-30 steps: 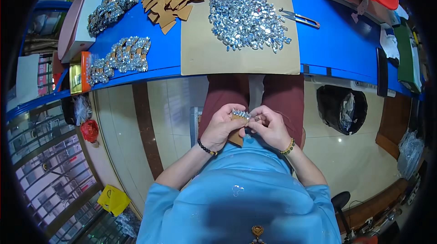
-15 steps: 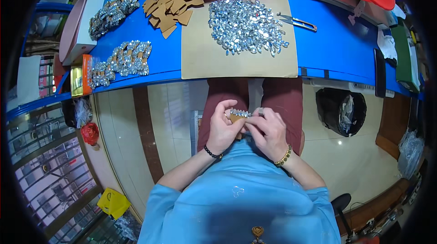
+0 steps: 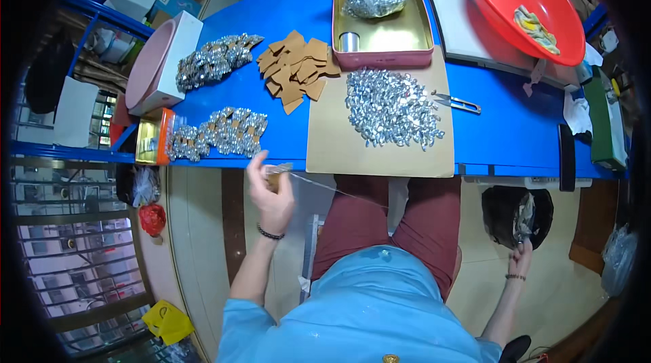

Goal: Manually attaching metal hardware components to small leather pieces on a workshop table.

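Note:
My left hand [image 3: 272,206] is raised just off the table's front edge, its fingers closed around a small tan card piece [image 3: 272,180] with silver stones along its edge. From the card a thin pale thread [image 3: 336,189] runs taut over my lap and grows too faint to follow, in line with my right hand [image 3: 520,259]. That hand is stretched far out to the right, fingertips pinched together, just below a black bag-lined bin. Whether a needle is in the pinch is too small to see.
A heap of silver stones [image 3: 393,107] lies on a cardboard sheet [image 3: 325,153], beside thread snips [image 3: 461,102]. Behind stands a pink tin [image 3: 383,58]. Tan card pieces [image 3: 293,68] and stone-covered pieces [image 3: 234,134] lie leftward. The black bin [image 3: 498,210] stands on the floor at right.
My hands, together at the card over my lap, have parted. The left went up and left with the card; the right swung far out right, drawing the thread out. The view has shifted.

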`<state>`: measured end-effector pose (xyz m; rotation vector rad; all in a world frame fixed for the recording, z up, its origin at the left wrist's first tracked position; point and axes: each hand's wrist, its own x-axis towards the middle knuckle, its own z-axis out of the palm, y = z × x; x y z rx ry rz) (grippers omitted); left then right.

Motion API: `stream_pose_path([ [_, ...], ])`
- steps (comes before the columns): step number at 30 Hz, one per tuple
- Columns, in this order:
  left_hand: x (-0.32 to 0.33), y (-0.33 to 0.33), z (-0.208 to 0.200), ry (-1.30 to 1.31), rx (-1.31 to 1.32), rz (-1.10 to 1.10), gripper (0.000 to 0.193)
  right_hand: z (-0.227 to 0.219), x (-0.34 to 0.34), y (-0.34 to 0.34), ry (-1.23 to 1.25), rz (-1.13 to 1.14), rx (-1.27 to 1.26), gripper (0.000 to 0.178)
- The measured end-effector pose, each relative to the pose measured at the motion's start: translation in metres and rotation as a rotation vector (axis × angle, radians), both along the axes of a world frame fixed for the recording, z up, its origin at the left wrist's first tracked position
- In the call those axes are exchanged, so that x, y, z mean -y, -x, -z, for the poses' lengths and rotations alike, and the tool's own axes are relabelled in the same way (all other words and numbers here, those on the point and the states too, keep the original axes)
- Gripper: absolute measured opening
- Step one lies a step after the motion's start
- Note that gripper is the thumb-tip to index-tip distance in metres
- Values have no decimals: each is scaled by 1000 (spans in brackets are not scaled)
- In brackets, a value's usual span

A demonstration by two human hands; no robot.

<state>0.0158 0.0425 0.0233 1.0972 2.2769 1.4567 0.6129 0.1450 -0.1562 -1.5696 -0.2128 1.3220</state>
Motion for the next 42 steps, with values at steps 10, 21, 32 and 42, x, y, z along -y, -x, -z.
stream_pose_path([
  [10,-58,20,11,296,-57,273,44,43,102,-122,539,43,358,25],
  [21,-99,-24,28,61,-601,450,14,-55,-14,110,-51,-563,274,10],
  [32,-112,-41,30,40,-344,483,5,-161,-44,333,-417,-1229,47,6],
  [42,-80,-55,31,-34,1161,387,15,-178,-38,385,-926,-1152,601,12],
])
